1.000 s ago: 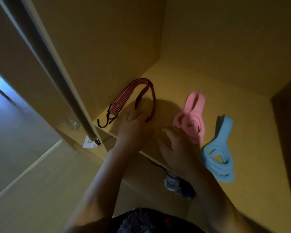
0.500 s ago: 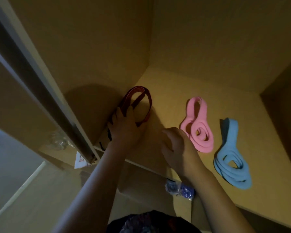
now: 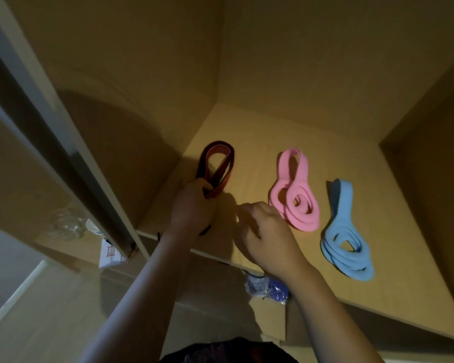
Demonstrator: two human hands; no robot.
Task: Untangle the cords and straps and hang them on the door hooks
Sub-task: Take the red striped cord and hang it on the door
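Left hand (image 3: pixel 194 205) grips the red strap (image 3: pixel 218 163) at the shelf's (image 3: pixel 404 258) left wall. Right hand (image 3: pixel 268 231) is curled, contents unclear. Best lifted slowly, keeping the loops uncrossed.

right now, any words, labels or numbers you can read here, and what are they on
No text here can be read.
White card below the shelf: red box-like marks, too blurred to read.
Red strap: woven stripes only, no print showing.
Pink band and blue band: plain, no print showing.
Bag under the shelf edge: too dark and small to tell.
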